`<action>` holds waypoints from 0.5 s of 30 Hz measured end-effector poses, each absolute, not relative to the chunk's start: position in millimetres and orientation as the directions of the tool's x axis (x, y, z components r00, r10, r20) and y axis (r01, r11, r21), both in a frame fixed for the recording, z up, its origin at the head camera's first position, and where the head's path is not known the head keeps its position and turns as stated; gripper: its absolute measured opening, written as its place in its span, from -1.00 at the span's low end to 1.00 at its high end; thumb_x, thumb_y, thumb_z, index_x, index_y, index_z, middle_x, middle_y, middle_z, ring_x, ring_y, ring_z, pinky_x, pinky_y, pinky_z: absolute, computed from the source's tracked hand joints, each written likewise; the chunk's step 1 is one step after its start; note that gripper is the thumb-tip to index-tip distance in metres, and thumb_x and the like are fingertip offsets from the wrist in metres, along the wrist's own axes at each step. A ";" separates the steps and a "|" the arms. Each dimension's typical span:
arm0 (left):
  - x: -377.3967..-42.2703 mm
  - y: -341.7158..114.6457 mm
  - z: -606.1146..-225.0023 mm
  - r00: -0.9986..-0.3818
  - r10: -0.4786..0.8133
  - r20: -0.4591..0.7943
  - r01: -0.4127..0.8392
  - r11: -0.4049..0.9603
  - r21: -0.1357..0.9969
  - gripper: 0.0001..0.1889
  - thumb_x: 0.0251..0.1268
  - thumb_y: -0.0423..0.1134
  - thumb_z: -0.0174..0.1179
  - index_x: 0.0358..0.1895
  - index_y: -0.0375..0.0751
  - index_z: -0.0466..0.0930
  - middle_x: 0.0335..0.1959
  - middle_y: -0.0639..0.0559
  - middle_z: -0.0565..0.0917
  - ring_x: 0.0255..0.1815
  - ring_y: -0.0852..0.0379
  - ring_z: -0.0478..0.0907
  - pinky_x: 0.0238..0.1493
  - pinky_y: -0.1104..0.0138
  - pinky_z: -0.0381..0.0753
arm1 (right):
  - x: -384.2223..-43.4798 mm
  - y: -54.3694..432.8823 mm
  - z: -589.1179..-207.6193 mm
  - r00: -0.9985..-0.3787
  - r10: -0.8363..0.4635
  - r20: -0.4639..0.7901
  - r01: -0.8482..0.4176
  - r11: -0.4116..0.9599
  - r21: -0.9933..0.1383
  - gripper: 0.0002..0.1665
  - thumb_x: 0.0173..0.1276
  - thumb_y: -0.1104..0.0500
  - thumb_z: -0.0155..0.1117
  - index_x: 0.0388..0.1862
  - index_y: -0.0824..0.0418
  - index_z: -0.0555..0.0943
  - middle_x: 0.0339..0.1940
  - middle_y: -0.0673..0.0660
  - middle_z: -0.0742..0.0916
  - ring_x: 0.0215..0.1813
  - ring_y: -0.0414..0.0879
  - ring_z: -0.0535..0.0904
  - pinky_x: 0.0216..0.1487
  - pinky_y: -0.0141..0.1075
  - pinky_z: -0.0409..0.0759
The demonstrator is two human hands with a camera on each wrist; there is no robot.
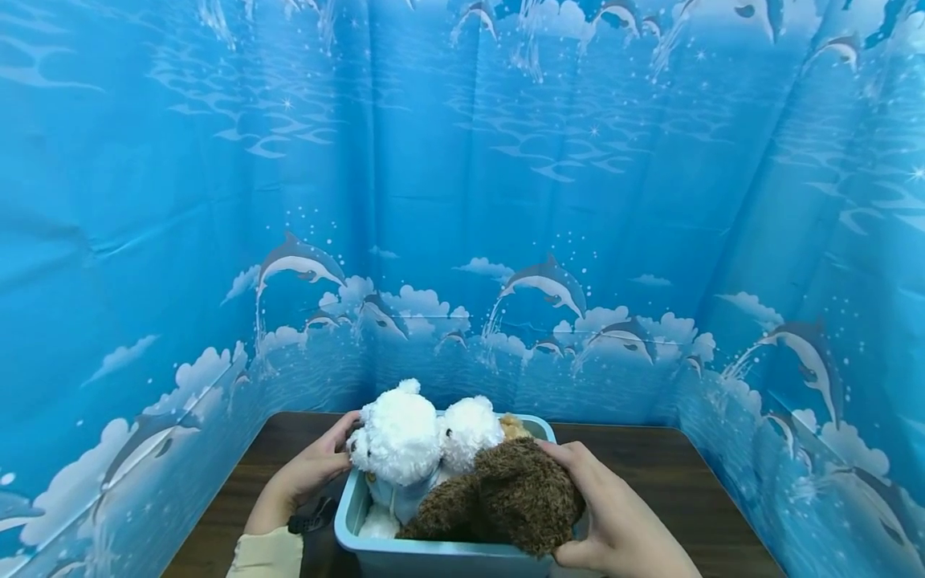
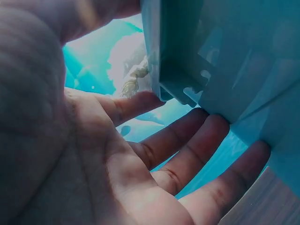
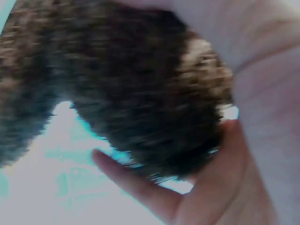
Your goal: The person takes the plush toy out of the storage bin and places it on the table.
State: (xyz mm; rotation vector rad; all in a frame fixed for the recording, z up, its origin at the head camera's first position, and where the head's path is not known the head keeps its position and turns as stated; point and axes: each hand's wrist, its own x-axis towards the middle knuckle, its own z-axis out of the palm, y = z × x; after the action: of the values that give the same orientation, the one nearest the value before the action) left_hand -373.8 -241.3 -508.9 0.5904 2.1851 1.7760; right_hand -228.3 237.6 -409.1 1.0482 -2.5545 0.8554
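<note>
A light blue plastic bin [image 1: 426, 547] holds several plush toys. My right hand [image 1: 621, 518] grips a brown shaggy plush toy [image 1: 531, 494] at the bin's right side, fingers on its far side and thumb on the near side. In the right wrist view the brown fur [image 3: 136, 89] lies between thumb and fingers. My left hand [image 1: 314, 470] is at the bin's left rim, beside a large white plush bear [image 1: 401, 433]. In the left wrist view its spread, fairly straight fingers [image 2: 187, 164] touch the bin's outer wall [image 2: 243, 61].
A smaller white plush toy [image 1: 471, 433] sits beside the large one, with a tan plush [image 1: 513, 425] partly hidden behind the brown toy. The bin stands on a dark wooden table [image 1: 636, 457]. A blue dolphin-print curtain [image 1: 462, 201] surrounds the table's back and sides.
</note>
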 end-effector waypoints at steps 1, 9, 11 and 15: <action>-374.1 -241.3 -508.9 -0.884 0.465 0.050 0.145 0.171 0.975 -0.11 0.50 -0.15 0.30 0.74 -0.01 -0.02 0.79 -0.22 0.01 0.73 -0.37 0.08 0.61 -0.23 0.43 | -227.1 237.0 -408.8 -0.676 -0.560 0.479 -0.735 0.556 -0.388 0.48 -0.02 0.23 0.78 0.81 -0.06 0.12 0.46 -0.07 0.53 0.23 -0.20 0.60 -0.06 -0.28 0.64; -375.8 -242.1 -511.4 -0.891 0.451 0.042 0.139 0.184 0.973 -0.12 0.49 -0.14 0.32 0.72 -0.03 0.00 0.76 -0.23 0.06 0.68 -0.31 0.16 0.59 -0.17 0.48 | -218.8 243.0 -401.7 -0.381 -0.473 0.794 -0.874 0.465 -0.142 0.24 0.25 -0.21 0.69 0.61 0.47 0.32 0.43 0.09 0.56 0.43 -0.24 0.53 0.30 -0.42 0.61; -377.0 -241.1 -510.7 -0.890 0.454 0.041 0.136 0.179 0.974 -0.13 0.52 -0.14 0.30 0.73 -0.05 -0.01 0.76 -0.24 0.05 0.68 -0.31 0.16 0.61 -0.16 0.46 | -217.2 249.3 -397.3 -0.272 -0.408 0.872 -0.894 0.443 -0.071 0.20 0.36 -0.31 0.54 0.52 0.59 0.34 0.48 0.08 0.54 0.52 -0.27 0.45 0.46 -0.47 0.46; -377.9 -240.1 -509.0 -0.892 0.450 0.033 0.128 0.181 0.975 -0.12 0.53 -0.13 0.30 0.75 -0.09 -0.02 0.79 -0.26 0.02 0.70 -0.32 0.14 0.63 -0.18 0.42 | -208.2 259.6 -381.7 -0.073 -0.238 0.968 -0.897 0.441 0.041 0.15 0.45 -0.30 0.46 0.37 0.73 0.33 0.55 0.04 0.50 0.57 -0.25 0.41 0.59 -0.48 0.33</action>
State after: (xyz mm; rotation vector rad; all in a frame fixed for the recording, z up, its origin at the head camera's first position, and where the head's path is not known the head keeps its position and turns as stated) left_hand -377.9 -240.1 -509.0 0.5537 2.1973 1.7727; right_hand -208.2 259.6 -381.7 1.0214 -1.5839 0.7422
